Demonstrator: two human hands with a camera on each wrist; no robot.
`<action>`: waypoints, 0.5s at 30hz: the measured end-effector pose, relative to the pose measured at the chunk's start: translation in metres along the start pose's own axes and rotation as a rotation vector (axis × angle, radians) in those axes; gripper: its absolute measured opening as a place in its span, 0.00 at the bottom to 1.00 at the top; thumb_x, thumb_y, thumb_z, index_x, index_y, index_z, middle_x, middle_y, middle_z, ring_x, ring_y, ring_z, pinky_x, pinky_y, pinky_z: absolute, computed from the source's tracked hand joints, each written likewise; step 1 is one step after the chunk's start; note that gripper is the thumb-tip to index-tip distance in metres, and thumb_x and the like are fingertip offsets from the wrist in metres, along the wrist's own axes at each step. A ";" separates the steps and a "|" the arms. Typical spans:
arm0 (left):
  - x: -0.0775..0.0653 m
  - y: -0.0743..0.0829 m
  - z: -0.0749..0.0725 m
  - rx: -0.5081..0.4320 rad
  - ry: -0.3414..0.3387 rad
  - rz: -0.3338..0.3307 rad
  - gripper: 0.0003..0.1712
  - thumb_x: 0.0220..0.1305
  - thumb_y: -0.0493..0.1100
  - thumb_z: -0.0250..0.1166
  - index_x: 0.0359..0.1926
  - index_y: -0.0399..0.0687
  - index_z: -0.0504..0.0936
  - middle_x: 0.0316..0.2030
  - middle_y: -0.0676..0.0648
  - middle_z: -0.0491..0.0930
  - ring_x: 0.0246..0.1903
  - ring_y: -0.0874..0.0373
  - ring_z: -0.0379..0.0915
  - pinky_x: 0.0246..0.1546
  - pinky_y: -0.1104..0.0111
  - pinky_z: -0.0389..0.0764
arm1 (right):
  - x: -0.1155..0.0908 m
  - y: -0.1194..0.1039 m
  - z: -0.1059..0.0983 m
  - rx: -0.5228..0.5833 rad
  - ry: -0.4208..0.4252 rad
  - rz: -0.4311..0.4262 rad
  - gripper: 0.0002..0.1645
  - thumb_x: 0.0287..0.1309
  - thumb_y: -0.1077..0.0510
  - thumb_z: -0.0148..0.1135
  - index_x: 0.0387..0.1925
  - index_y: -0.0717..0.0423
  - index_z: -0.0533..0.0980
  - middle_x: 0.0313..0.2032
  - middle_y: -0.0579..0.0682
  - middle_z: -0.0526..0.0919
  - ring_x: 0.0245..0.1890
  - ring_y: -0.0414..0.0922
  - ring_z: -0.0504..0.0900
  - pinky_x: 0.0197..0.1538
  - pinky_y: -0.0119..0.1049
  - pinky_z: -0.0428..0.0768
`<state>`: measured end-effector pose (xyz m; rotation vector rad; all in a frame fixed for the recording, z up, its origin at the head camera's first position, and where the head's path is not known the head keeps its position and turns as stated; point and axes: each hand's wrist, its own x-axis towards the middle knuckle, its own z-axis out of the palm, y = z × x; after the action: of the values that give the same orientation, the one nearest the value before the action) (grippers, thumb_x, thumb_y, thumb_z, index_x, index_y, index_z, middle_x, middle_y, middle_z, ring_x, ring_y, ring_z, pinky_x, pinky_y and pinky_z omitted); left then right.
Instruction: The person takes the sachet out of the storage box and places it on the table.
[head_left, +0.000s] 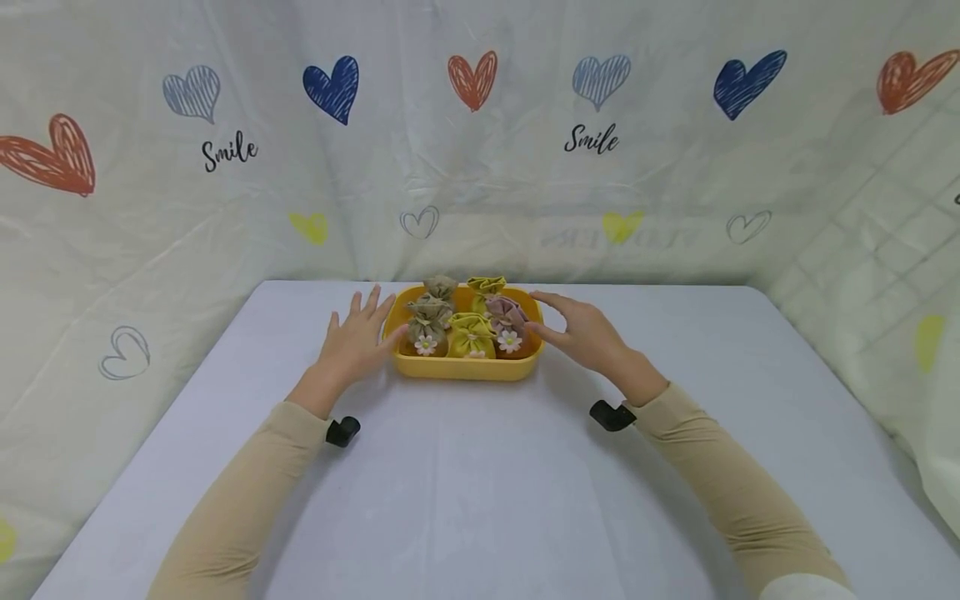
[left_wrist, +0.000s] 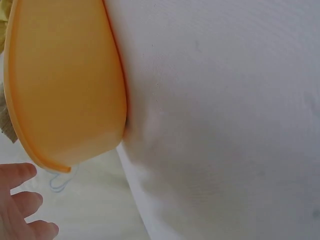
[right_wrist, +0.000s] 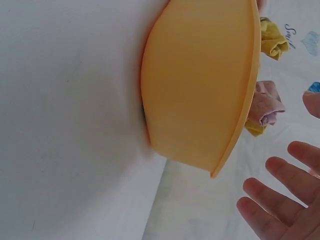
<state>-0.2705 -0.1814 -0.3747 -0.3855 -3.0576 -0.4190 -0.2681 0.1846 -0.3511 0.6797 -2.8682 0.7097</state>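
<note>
A yellow-orange plastic tray (head_left: 465,369) stands at the far middle of the table and holds several small drawstring pouches. A yellow pouch (head_left: 471,327) and a grey-green pouch (head_left: 429,317) sit in front, a mauve pouch (head_left: 507,313) on the right. Behind them are another grey-green pouch (head_left: 440,288) and another yellow one (head_left: 486,286). White flowers decorate the front pouches. My left hand (head_left: 354,337), fingers spread, is at the tray's left end, its thumb by the rim. At the right end is my right hand (head_left: 588,333), fingers extended and thumb apart. Whether either touches the rim, I cannot tell.
A white cloth covers the table (head_left: 465,483). Right behind its back edge hangs a pale curtain (head_left: 510,167) printed with hearts and "Smile". Black wrist cameras sit at both sleeve cuffs, the left one (head_left: 343,432) and the right one (head_left: 612,415).
</note>
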 end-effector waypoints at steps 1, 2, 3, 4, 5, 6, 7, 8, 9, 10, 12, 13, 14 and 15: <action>0.000 0.001 0.000 -0.001 0.001 0.002 0.46 0.78 0.69 0.42 0.83 0.47 0.48 0.81 0.38 0.37 0.78 0.35 0.28 0.69 0.30 0.35 | 0.000 -0.001 0.000 0.012 0.001 0.001 0.38 0.72 0.44 0.62 0.75 0.56 0.66 0.69 0.60 0.73 0.65 0.62 0.74 0.64 0.59 0.73; -0.001 0.001 0.001 -0.003 0.002 0.005 0.46 0.78 0.69 0.42 0.82 0.46 0.49 0.81 0.38 0.38 0.78 0.35 0.29 0.70 0.30 0.36 | 0.001 -0.003 0.000 0.023 0.003 0.003 0.38 0.72 0.44 0.63 0.75 0.56 0.67 0.68 0.60 0.74 0.63 0.62 0.76 0.62 0.59 0.75; -0.001 0.002 0.001 -0.006 0.002 0.005 0.46 0.78 0.69 0.42 0.82 0.46 0.49 0.81 0.38 0.38 0.78 0.35 0.29 0.70 0.31 0.36 | 0.001 -0.004 0.000 0.039 0.004 0.004 0.37 0.71 0.45 0.63 0.74 0.56 0.68 0.67 0.60 0.75 0.62 0.62 0.77 0.61 0.59 0.76; -0.001 0.002 0.001 -0.011 0.002 0.005 0.46 0.78 0.69 0.42 0.82 0.45 0.50 0.81 0.38 0.39 0.78 0.35 0.30 0.70 0.31 0.36 | 0.002 -0.006 0.000 0.056 0.006 0.004 0.36 0.71 0.45 0.63 0.73 0.57 0.69 0.67 0.60 0.76 0.61 0.62 0.78 0.60 0.58 0.77; -0.002 0.003 0.001 -0.011 0.000 0.005 0.46 0.78 0.69 0.43 0.82 0.45 0.50 0.81 0.38 0.39 0.78 0.35 0.30 0.70 0.31 0.36 | 0.003 -0.007 0.000 0.077 0.007 0.003 0.36 0.71 0.46 0.64 0.73 0.57 0.69 0.66 0.60 0.76 0.61 0.62 0.78 0.60 0.57 0.77; -0.002 0.003 0.002 -0.011 -0.001 0.007 0.47 0.77 0.69 0.43 0.82 0.44 0.50 0.81 0.39 0.39 0.78 0.35 0.30 0.70 0.31 0.36 | 0.004 -0.008 0.000 0.099 0.008 0.003 0.35 0.71 0.46 0.64 0.72 0.58 0.70 0.66 0.60 0.76 0.61 0.61 0.78 0.61 0.56 0.77; -0.002 0.003 0.002 -0.011 -0.002 0.009 0.47 0.77 0.69 0.43 0.82 0.44 0.50 0.81 0.38 0.40 0.78 0.34 0.31 0.70 0.31 0.36 | 0.005 -0.009 0.000 0.123 0.007 0.005 0.35 0.71 0.47 0.64 0.72 0.59 0.70 0.66 0.59 0.77 0.61 0.60 0.78 0.61 0.55 0.77; -0.002 0.003 0.003 -0.010 -0.004 0.010 0.47 0.77 0.69 0.43 0.82 0.44 0.50 0.81 0.39 0.40 0.78 0.34 0.31 0.70 0.31 0.36 | 0.006 -0.010 0.001 0.151 0.007 0.008 0.35 0.71 0.47 0.64 0.72 0.59 0.71 0.66 0.59 0.77 0.62 0.59 0.78 0.62 0.55 0.77; -0.003 0.004 0.003 -0.013 -0.005 0.010 0.47 0.77 0.69 0.44 0.82 0.44 0.49 0.81 0.39 0.40 0.78 0.34 0.31 0.70 0.31 0.36 | 0.007 -0.011 0.001 0.182 0.006 0.014 0.35 0.71 0.47 0.65 0.71 0.60 0.71 0.66 0.59 0.77 0.62 0.58 0.77 0.62 0.54 0.77; -0.003 0.004 0.004 -0.015 -0.008 0.011 0.47 0.77 0.69 0.44 0.82 0.45 0.49 0.81 0.39 0.40 0.78 0.34 0.31 0.70 0.31 0.36 | 0.008 -0.011 0.001 0.210 0.005 0.022 0.34 0.71 0.47 0.65 0.71 0.60 0.71 0.65 0.58 0.77 0.63 0.57 0.77 0.62 0.53 0.77; -0.004 0.004 0.005 -0.016 -0.016 0.011 0.47 0.77 0.69 0.44 0.83 0.46 0.47 0.81 0.39 0.40 0.78 0.34 0.31 0.70 0.31 0.36 | 0.010 -0.011 0.002 0.260 0.000 0.035 0.34 0.71 0.47 0.65 0.71 0.60 0.71 0.65 0.58 0.78 0.63 0.56 0.77 0.62 0.51 0.78; -0.004 0.004 0.005 -0.018 -0.018 0.009 0.47 0.77 0.69 0.44 0.83 0.46 0.47 0.81 0.40 0.40 0.78 0.35 0.31 0.70 0.31 0.36 | 0.011 -0.011 0.003 0.279 -0.003 0.041 0.34 0.71 0.47 0.65 0.71 0.59 0.71 0.65 0.58 0.78 0.63 0.56 0.77 0.61 0.51 0.78; -0.005 0.005 0.005 -0.018 -0.021 0.007 0.47 0.77 0.69 0.44 0.83 0.46 0.46 0.81 0.40 0.40 0.78 0.35 0.31 0.70 0.32 0.37 | 0.012 -0.010 0.003 0.296 -0.006 0.047 0.34 0.71 0.47 0.65 0.71 0.60 0.71 0.65 0.58 0.78 0.62 0.56 0.77 0.61 0.51 0.78; -0.005 0.005 0.005 -0.019 -0.022 0.004 0.47 0.77 0.69 0.44 0.83 0.47 0.46 0.81 0.40 0.40 0.78 0.35 0.31 0.70 0.32 0.37 | 0.013 -0.009 0.004 0.310 -0.008 0.052 0.34 0.71 0.47 0.65 0.71 0.59 0.71 0.65 0.58 0.78 0.62 0.56 0.77 0.61 0.51 0.78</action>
<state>-0.2644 -0.1770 -0.3784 -0.3997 -3.0761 -0.4465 -0.2756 0.1701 -0.3481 0.6427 -2.8196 1.1775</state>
